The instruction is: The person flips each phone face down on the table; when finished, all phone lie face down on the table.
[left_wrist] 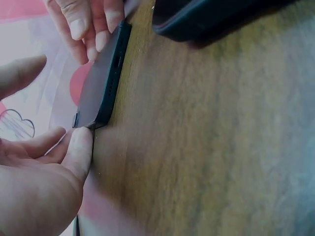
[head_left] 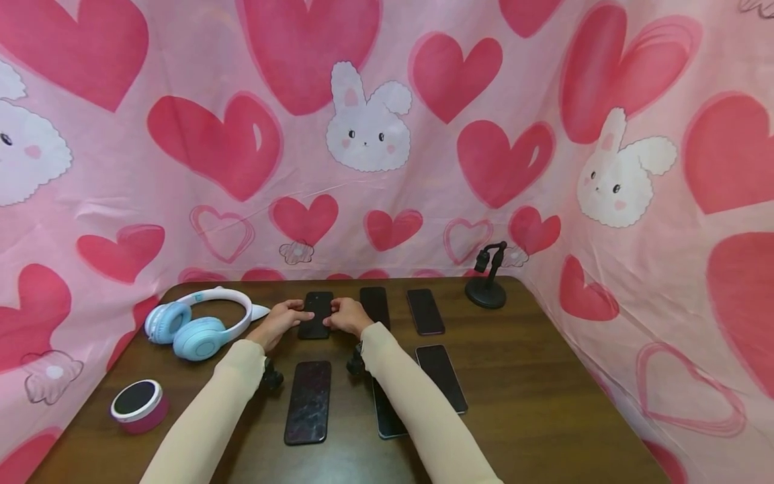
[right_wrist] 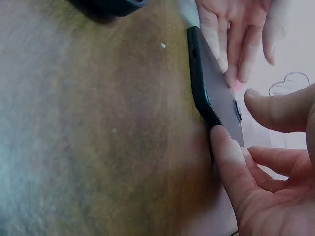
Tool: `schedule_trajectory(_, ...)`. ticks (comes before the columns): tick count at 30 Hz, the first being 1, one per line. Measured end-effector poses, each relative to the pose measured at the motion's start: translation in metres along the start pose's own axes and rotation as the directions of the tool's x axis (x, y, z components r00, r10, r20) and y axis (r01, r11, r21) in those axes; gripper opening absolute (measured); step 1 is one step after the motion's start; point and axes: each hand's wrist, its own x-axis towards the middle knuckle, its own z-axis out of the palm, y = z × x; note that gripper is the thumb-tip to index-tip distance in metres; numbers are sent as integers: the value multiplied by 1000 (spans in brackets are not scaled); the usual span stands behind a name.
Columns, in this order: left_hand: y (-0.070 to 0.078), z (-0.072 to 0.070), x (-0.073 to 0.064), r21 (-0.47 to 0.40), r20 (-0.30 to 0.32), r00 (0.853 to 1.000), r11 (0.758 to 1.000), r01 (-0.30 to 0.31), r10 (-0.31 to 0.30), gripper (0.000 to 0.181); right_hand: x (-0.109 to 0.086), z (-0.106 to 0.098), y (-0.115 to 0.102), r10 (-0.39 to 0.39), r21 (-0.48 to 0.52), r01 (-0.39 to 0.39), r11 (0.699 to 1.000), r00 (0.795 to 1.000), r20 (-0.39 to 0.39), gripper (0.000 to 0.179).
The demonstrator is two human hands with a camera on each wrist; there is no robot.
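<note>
A black phone (head_left: 315, 324) lies on the wooden table with its camera bump upward, between both hands at the back. My left hand (head_left: 281, 321) has its fingers along the phone's left edge. In the left wrist view, a fingertip touches the near corner of that phone (left_wrist: 106, 93), and the thumb is raised above it. My right hand (head_left: 351, 314) is at the opposite edge. The right wrist view shows its fingertip at the phone's (right_wrist: 199, 78) near corner, with the thumb lifted off the surface.
Several other phones lie around, including a marbled one (head_left: 307, 403) in front and another (head_left: 425, 311) at back right. Light-blue headphones (head_left: 202, 336) and a pink round speaker (head_left: 139, 407) sit on the left. A black stand (head_left: 486, 292) is at back right.
</note>
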Motion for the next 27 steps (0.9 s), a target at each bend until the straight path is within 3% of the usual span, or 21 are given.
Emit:
schedule_trajectory(5, 2, 2, 1, 40, -10, 1000, 999, -10, 10, 74, 0, -2, -1, -17, -72, 15, 997, 1000, -23, 58)
schedule_trajectory(14, 2, 3, -1, 64, -43, 999, 998, 15, -12, 75, -3, -4, 1, -19, -66, 21, 998, 999, 40, 61)
schedule_trajectory(22, 1, 4, 0, 71, -48, 999, 997, 0, 3, 75, -7, -5, -2, -11, -66, 14, 998, 999, 44, 60)
schedule_trajectory(27, 4, 4, 1, 144, -72, 997, 990, -10, 21, 74, -5, -4, -5, -60, -180, 61, 982, 998, 12, 58)
